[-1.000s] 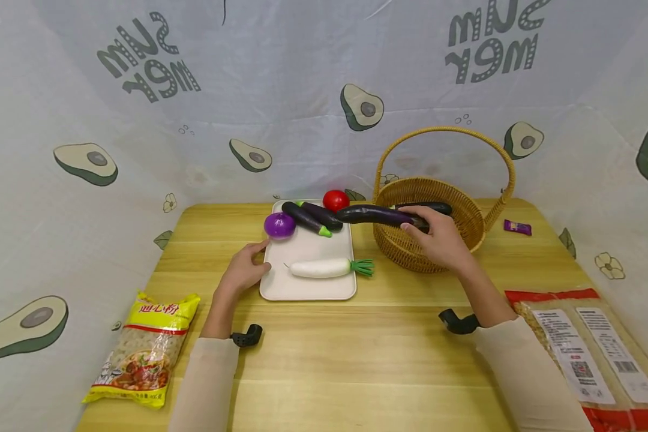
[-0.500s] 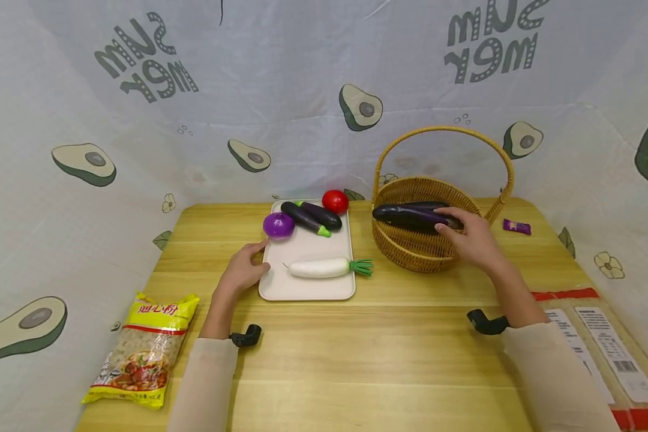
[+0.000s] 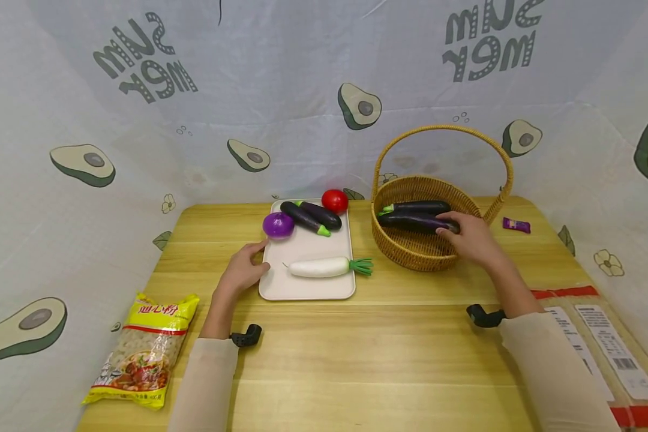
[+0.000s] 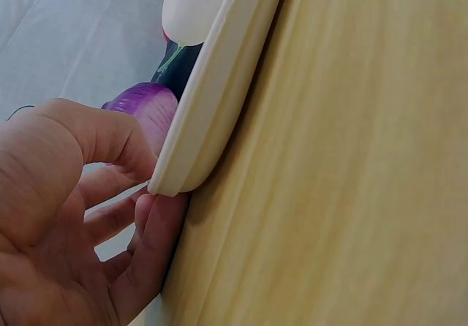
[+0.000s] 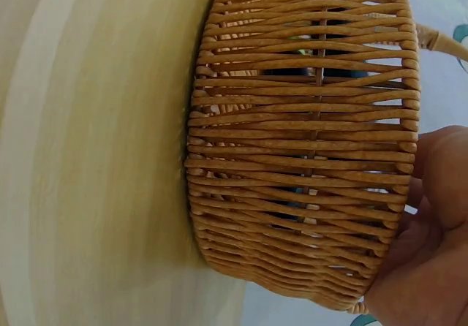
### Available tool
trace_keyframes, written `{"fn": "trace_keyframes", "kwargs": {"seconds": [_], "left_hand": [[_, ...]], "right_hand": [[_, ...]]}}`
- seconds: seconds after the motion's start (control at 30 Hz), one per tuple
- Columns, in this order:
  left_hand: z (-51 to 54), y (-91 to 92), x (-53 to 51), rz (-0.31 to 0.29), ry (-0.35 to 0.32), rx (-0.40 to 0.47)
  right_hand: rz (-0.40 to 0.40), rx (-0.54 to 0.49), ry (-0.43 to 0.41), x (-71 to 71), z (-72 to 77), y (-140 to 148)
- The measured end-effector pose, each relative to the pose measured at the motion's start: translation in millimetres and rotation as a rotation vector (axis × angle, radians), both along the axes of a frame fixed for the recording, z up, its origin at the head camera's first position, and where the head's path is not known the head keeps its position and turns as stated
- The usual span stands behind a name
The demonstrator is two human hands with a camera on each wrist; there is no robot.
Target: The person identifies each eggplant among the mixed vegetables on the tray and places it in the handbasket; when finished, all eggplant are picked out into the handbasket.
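Settle front eggplant (image 3: 413,222), clamped in right fingers (image 3: 453,217), flat beside rear eggplant (image 3: 420,207) inside basket (image 3: 414,261) before letting go; steady tray (image 3: 308,290), pinched between left fingers (image 4: 117,136).

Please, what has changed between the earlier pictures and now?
The right hand carried one eggplant rightward and down into the basket and still holds it. The left hand stayed at the edge of the tray; the white radish and red tomato did not move.

Both forearms (image 3: 202,384) extend forward — left grip (image 3: 243,269) and right grip (image 3: 471,237) pinching, well apart.
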State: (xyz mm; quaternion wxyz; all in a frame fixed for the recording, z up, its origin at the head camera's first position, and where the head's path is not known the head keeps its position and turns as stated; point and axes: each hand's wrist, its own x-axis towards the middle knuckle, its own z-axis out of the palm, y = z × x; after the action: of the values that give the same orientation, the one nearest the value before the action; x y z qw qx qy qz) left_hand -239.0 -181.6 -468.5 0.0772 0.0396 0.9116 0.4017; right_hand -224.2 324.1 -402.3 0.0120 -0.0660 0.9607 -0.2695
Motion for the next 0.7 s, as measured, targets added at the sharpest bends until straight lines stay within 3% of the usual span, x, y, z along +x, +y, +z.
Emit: {"fn": "trace_keyframes", "kwargs": {"seconds": [0.33,0.7], "left_hand": [[-1.3,0.2,-1.0,0.003,-0.004,-0.009],[-1.5,0.6,-1.1,0.007,-0.005,0.002]], "right_hand": [[0.036,0.127,-0.131,-13.6,-3.8,-6.5],[0.007,0.139,-0.113,-21.4,-11.6,-8.2]]}}
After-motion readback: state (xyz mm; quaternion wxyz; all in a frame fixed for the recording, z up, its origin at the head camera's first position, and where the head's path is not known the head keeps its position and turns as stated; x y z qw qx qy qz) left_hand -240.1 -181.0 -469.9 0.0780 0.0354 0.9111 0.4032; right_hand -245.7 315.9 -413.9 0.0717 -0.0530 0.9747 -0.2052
